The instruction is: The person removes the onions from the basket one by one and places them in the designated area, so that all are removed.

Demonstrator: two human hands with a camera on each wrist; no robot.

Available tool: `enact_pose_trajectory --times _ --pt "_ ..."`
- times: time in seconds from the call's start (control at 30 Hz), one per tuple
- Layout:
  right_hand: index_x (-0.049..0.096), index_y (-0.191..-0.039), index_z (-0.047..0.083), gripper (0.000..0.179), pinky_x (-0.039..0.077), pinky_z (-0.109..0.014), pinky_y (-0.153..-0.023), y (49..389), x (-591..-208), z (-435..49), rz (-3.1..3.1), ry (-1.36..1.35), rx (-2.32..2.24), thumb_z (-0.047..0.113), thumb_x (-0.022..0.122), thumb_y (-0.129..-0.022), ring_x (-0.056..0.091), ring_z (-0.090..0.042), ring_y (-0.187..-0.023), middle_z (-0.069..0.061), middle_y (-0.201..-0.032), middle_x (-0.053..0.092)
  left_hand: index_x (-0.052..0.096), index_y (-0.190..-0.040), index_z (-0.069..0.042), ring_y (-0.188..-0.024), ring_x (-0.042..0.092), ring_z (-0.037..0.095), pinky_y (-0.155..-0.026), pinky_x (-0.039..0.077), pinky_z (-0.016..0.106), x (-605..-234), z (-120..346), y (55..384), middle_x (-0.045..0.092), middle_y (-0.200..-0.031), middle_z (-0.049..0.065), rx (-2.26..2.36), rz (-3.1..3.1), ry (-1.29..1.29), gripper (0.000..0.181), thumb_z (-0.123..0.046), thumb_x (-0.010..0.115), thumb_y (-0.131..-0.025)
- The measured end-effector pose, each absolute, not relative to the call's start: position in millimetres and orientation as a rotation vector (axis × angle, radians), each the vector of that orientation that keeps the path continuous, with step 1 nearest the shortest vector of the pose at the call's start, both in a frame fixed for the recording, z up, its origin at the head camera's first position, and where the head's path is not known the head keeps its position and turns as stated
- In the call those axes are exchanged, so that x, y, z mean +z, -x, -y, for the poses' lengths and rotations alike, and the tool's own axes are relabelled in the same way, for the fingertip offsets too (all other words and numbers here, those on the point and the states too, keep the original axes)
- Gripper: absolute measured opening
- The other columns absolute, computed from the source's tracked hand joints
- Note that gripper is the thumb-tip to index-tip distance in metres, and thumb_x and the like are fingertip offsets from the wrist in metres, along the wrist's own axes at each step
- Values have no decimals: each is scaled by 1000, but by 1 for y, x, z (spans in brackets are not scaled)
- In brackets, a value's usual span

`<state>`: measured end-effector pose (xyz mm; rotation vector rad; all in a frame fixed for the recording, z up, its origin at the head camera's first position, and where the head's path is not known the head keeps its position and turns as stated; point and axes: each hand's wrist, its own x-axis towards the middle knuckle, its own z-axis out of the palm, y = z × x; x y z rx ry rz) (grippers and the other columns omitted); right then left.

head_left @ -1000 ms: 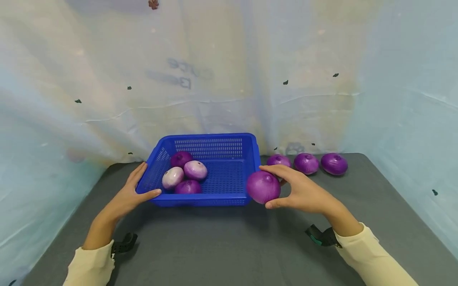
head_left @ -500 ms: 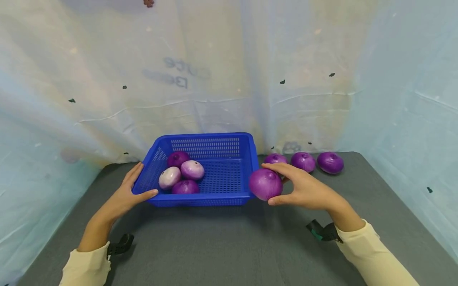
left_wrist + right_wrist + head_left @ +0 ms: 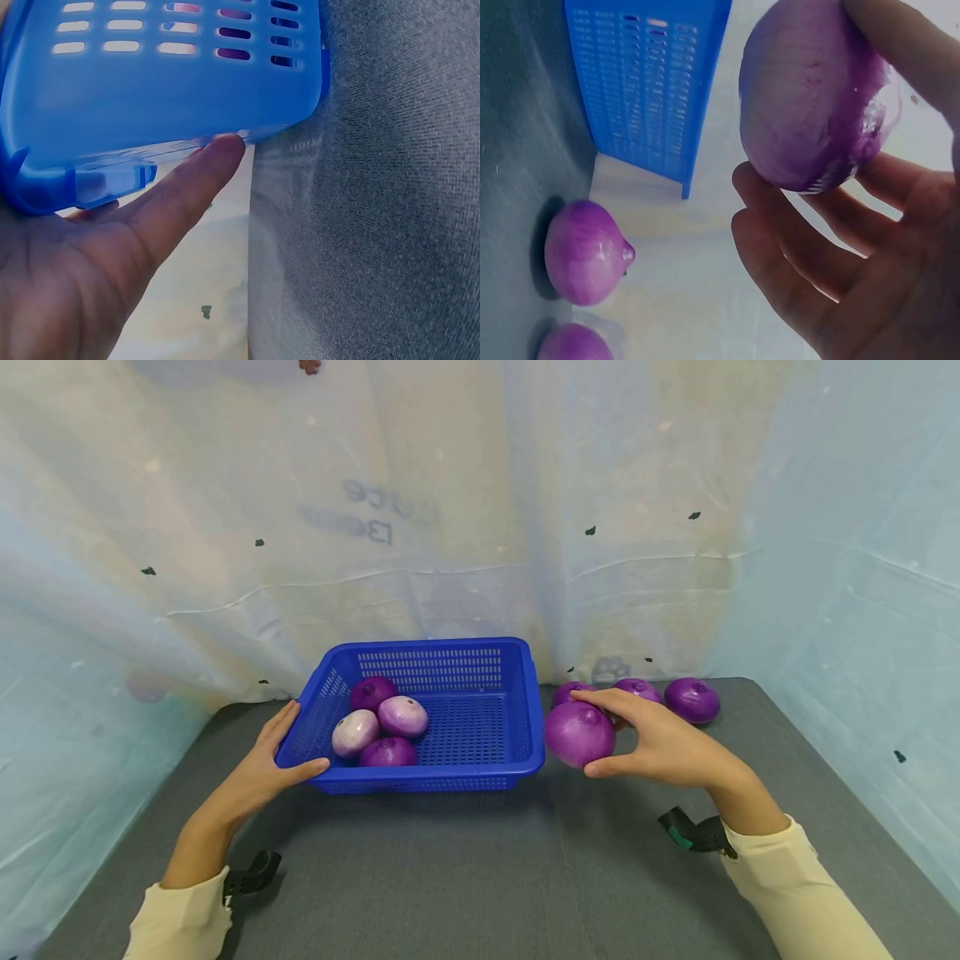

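My right hand (image 3: 667,743) holds a round purple onion (image 3: 579,735) between thumb and fingertips, just beyond the right end of a blue plastic basket (image 3: 427,774). The right wrist view shows the same glossy onion (image 3: 810,97) with the fingers spread under it. At the basket's left front corner rests my left hand (image 3: 258,772), its thumb on the front rim and its fingers along the left end. Close up in the left wrist view, a straight finger (image 3: 195,176) touches the basket wall (image 3: 165,97). Inside, two purple onions (image 3: 387,752) and two paler ones (image 3: 402,717) sit bunched at the left.
Three more purple onions stand in a row at the table's back right; the held onion and hand partly cover the left one (image 3: 572,693) and middle one (image 3: 637,688), while the right one (image 3: 692,700) shows whole. A pale curtain (image 3: 450,527) hangs behind the grey table (image 3: 450,877).
My right hand has carried the onion right and slightly back, away from the basket's front right corner. The left hand keeps its place on the basket. The whole view has shifted a little.
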<state>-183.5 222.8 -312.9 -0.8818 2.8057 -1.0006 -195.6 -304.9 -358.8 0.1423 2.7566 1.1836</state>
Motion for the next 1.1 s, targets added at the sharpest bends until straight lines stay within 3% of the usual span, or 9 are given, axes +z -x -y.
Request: enact_pose_trajectory --times 0.17,0.33,0.6,0.9,1.1 --pt "40 -153 22 88 52 -51 -99 184 -311 -229 -2826 859 -979 46 82 -79 49 -27 -134 -4 -154 44 -13 -158 -35 -144 8 59 -102 21 83 -360 304 196 -15 -167 15 1196 -2737 -98 103 -44 65 -92" --pt "40 -153 21 88 54 -50 -96 186 -310 -235 -2833 851 -959 48 81 -79 51 -28 -132 -5 -153 45 -8 -160 -32 -143 9 58 -103 23 82 -359 304 196 -17 -167 12 1218 -2727 -95 100 -42 65 -92" --pt "39 -153 23 89 54 -47 -94 186 -309 -241 -2834 835 -956 51 80 -80 54 -27 -127 -7 -150 46 -11 -160 -29 -139 22 61 -105 31 76 -360 302 195 3 -161 32 1272 -2650 -30 101 -44 64 -94" --pt "39 -153 19 87 55 -41 -89 191 -312 -249 -2846 809 -936 46 80 -81 57 -25 -120 -9 -151 45 -13 -159 -30 -140 20 61 -104 31 77 -361 303 195 2 -161 33 1260 -2643 -15 102 -45 64 -94" --pt "40 -152 18 87 54 -49 -94 198 -321 -253 -2818 796 -956 46 80 -81 53 -31 -129 -11 -153 43 -13 -159 -30 -140 20 61 -105 30 77 -359 302 195 2 -161 33 1262 -2640 -20 102 -45 63 -94"
